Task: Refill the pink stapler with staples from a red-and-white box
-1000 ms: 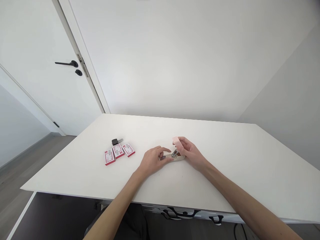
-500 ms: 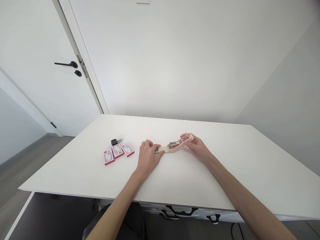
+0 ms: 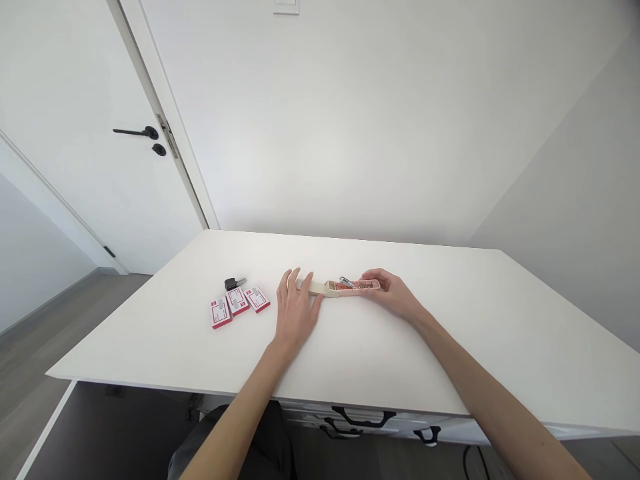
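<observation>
A stapler (image 3: 319,288) lies folded out flat on the table, its cream half to the left and its hollow pink half (image 3: 354,287) to the right. From the middle a small metal part (image 3: 346,281) sticks up at a slant. My left hand (image 3: 294,308) rests at the cream end with its fingers spread and thumb apart, not wrapped round it. At the other end, my right hand (image 3: 391,291) has its fingers and thumb closed about the tip of the pink half; some fingertips are hidden.
Several red-and-white small boxes (image 3: 237,301) lie left of my left hand. Just behind them is a black staple remover-like tool (image 3: 233,283) with a metal end. The white table (image 3: 350,360) meets a wall at the back; drawers with black handles (image 3: 364,417) sit beneath its front edge.
My right hand has lowered the pink half from a raised tilt to flat on the table. The left hand's fingers have loosened and spread. The metal part now stands at a different slant.
</observation>
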Demonstrator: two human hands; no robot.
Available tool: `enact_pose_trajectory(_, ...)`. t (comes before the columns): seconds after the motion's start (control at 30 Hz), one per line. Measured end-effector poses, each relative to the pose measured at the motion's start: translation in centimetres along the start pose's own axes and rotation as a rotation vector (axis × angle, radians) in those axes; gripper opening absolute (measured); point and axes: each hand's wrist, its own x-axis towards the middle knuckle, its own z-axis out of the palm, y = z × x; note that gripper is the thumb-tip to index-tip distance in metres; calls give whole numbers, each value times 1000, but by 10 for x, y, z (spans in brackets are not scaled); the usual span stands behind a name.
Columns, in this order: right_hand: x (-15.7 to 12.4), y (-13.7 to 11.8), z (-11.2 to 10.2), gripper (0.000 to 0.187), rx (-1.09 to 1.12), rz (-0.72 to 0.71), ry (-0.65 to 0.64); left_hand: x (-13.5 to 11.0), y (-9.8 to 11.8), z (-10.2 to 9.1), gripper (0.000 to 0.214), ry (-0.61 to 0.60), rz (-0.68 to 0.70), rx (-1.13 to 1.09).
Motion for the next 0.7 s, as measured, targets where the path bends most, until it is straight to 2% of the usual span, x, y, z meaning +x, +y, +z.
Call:
enact_pose_trajectory(0.2, 0, 0, -2, 38, -111, -41, 0, -3, 6, -7, 55, 65, -2, -29)
enact_pose_trajectory(0.4, 0, 3, -2, 38, -168, -71, 7, -12, 2, -14, 54, 45, 45, 85)
enact_pose_trajectory(0.53, -2, 2, -2, 39, -190, -90, 0, -16, -18, -32, 57, 66, 72, 157)
enact_pose_trajectory(0.6, -3, 1, -2, 41, -198, -87, 5, -18, -33, -43, 64, 77, 59, 187)
enact_pose_trajectory(0.7, -3, 2, 0, 44, -216, -88, 59, -21, -54, -58, 62, 109, 2, 251)
